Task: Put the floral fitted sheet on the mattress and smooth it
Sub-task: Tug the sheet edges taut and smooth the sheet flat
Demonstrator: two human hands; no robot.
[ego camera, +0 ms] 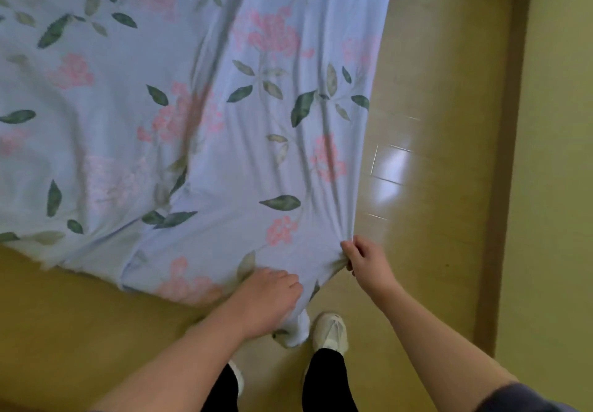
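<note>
The floral fitted sheet (199, 116), pale blue with pink flowers and green leaves, lies spread over the mattress and fills the upper left of the head view. Long creases run down it toward its near right corner. That corner hangs off the mattress edge above the floor. My left hand (269, 299) grips the sheet just below the corner, fingers curled into the fabric. My right hand (362, 261) pinches the sheet's right edge at the corner. The mattress itself is hidden under the sheet.
A glossy tan floor (426, 155) runs along the right of the bed and in front of it. A yellow-green wall with a brown skirting strip (500, 187) stands at the right. My two feet in white shoes (330, 331) stand just under the corner.
</note>
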